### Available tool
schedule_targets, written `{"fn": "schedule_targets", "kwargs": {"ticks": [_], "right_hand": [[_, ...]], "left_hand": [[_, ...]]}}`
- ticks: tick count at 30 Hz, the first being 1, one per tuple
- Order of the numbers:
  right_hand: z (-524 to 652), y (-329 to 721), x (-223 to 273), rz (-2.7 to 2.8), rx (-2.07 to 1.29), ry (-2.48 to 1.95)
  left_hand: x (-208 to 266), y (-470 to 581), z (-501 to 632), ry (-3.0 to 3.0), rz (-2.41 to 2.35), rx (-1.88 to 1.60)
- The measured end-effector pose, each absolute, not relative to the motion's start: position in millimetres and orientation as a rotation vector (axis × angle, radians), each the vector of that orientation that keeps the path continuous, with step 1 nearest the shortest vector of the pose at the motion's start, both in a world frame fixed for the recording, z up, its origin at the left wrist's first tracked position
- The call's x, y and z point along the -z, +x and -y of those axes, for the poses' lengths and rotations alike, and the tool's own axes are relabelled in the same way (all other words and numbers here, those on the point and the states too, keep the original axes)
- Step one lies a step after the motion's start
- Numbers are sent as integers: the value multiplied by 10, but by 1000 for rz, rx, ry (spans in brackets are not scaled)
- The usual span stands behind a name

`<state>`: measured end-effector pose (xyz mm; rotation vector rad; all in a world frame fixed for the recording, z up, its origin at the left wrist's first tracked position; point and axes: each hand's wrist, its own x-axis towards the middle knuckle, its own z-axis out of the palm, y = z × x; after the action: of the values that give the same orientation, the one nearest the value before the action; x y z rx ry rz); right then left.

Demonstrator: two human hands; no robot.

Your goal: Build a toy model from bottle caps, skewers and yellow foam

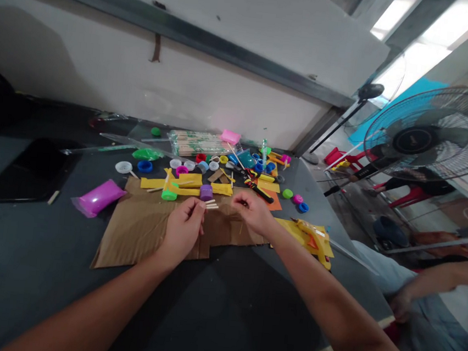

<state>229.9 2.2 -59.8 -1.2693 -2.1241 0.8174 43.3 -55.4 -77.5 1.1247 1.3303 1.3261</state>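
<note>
My left hand (pixel 185 223) is closed, pinching several short pale wooden sticks (pixel 212 204) that poke out past the thumb. To its right my right hand (pixel 254 213) is closed too, thumb against fingertips; whatever it may hold is too small to make out. Both hands hover over a piece of brown cardboard (pixel 129 231). Just beyond them lie yellow strips (pixel 192 181), a green cap (pixel 169 192) and a purple cap (pixel 206 192). Pliers with red and black handles (pixel 259 190) rest behind my right hand.
A yellow glue gun (pixel 314 241) lies right of my right arm. A pink packet (pixel 100 198) and a black phone (pixel 25 169) are at left. Bundled wooden sticks (pixel 198 143) and coloured caps line the back. A fan (pixel 424 136) and a seated person (pixel 425 293) are at right.
</note>
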Motion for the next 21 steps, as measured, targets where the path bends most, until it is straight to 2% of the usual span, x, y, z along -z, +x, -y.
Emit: {"fn": "schedule_targets", "kwargs": {"ticks": [7,13,19,21], "right_hand": [[-662,2225,538,1730,-892,-1350],[-1050,2091,632,1812,-860,-1381],[-1043,2086,571,2043,-407,-1436],[-966,2087,506,2113,-347,-1408]], "left_hand": [[798,429,546,1146,-1337,-1323],[779,435,553,1105,-1326,-1333],[768,443,555,1122,-1329,-1329],[757,442,555,1130,-1337,-1326]]}}
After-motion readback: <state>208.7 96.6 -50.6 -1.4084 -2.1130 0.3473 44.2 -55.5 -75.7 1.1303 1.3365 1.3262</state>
